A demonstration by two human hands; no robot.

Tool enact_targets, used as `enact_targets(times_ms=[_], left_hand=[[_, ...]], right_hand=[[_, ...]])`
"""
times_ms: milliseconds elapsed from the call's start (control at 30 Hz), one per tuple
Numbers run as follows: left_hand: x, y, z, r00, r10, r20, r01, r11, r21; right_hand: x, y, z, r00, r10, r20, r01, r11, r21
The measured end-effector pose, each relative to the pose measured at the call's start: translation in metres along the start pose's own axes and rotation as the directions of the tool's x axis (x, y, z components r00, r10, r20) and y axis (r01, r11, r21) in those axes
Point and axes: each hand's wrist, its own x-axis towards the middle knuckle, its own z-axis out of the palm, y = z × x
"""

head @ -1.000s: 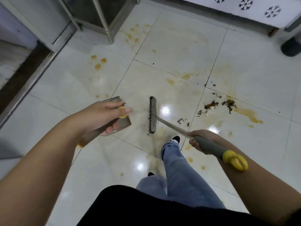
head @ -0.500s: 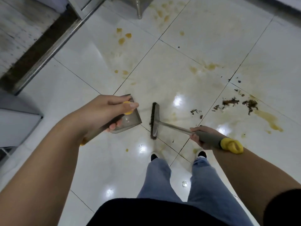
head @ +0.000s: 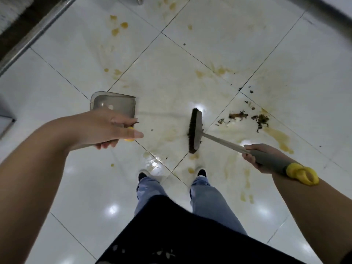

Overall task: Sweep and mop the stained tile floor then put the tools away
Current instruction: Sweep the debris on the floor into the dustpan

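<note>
My left hand (head: 108,127) grips the yellow-tipped handle of a grey translucent dustpan (head: 114,104), held above the floor left of centre. My right hand (head: 253,155) grips the grey handle of a small broom (head: 195,130); its dark bristle head stands on the white tiles just ahead of my feet, and a yellow loop ends the handle by my forearm. A pile of dark brown debris (head: 247,118) lies to the right of the broom head. Yellow-brown stains (head: 278,138) spread over the tile floor (head: 171,77), with more spots at the upper left.
A metal door track (head: 36,33) runs diagonally across the upper left corner. A grey object edge (head: 5,121) shows at the far left. My jeans-clad legs and dark shoes (head: 202,173) stand on the tiles at the bottom centre.
The view has tilted further down and shifted. The dustpan has swung so its open tray faces up and away, and the broom head has stayed on the floor near my feet.
</note>
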Motion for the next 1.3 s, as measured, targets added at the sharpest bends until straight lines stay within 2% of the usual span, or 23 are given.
enact_targets(times_ms=[33, 100, 167, 233, 400, 533, 633, 700, 800, 833, 967, 1167, 1300], left_hand=[[0.003, 0.007, 0.01, 1.0, -0.018, 0.016, 0.018, 0.999, 0.036], [0.006, 0.015, 0.029, 0.998, -0.044, 0.053, 0.037, 0.991, 0.132], [0.005, 0.017, 0.043, 0.996, -0.053, 0.078, 0.033, 0.971, 0.235], [0.001, 0.013, 0.055, 0.992, -0.074, 0.1, 0.041, 0.955, 0.295], [-0.009, -0.004, 0.072, 0.992, -0.102, 0.08, 0.076, 0.958, 0.277], [-0.016, -0.018, 0.065, 0.997, -0.078, 0.028, 0.069, 0.967, 0.246], [-0.025, -0.027, 0.057, 0.998, -0.064, 0.011, 0.059, 0.973, 0.222], [-0.03, -0.033, 0.054, 0.999, -0.054, -0.004, 0.054, 0.975, 0.216], [-0.034, -0.044, 0.05, 0.998, -0.041, -0.04, 0.048, 0.978, 0.204], [-0.036, -0.047, 0.049, 0.998, -0.042, -0.048, 0.051, 0.98, 0.191], [-0.04, -0.058, 0.045, 0.998, -0.032, -0.054, 0.04, 0.988, 0.149], [-0.042, -0.065, 0.046, 0.999, 0.013, -0.033, -0.009, 0.995, 0.096], [-0.042, -0.064, 0.052, 0.999, 0.035, -0.017, -0.033, 0.992, 0.125]], right_hand=[[-0.001, -0.005, -0.011, 0.998, 0.028, 0.055, -0.026, 0.999, -0.032], [-0.007, -0.016, -0.021, 0.994, 0.093, 0.049, -0.093, 0.996, -0.003], [-0.017, -0.025, -0.021, 0.994, 0.109, 0.019, -0.107, 0.992, -0.073], [-0.027, -0.02, -0.008, 0.991, 0.12, 0.067, -0.109, 0.983, -0.151], [-0.043, 0.017, 0.019, 0.951, 0.224, 0.212, -0.216, 0.974, -0.06], [-0.036, 0.046, 0.038, 0.886, 0.357, 0.296, -0.348, 0.934, -0.085], [-0.028, 0.077, 0.072, 0.867, 0.354, 0.35, -0.336, 0.935, -0.112], [-0.021, 0.095, 0.096, 0.894, 0.305, 0.328, -0.26, 0.95, -0.173], [-0.015, 0.104, 0.112, 0.937, 0.219, 0.273, -0.107, 0.923, -0.371], [-0.016, 0.101, 0.109, 0.947, 0.205, 0.247, -0.099, 0.919, -0.381], [-0.026, 0.077, 0.08, 0.985, 0.134, 0.114, -0.094, 0.949, -0.302], [-0.043, 0.051, 0.046, 0.999, 0.02, 0.026, -0.013, 0.97, -0.241], [-0.051, 0.035, 0.029, 0.997, 0.071, 0.019, -0.067, 0.986, -0.149]])
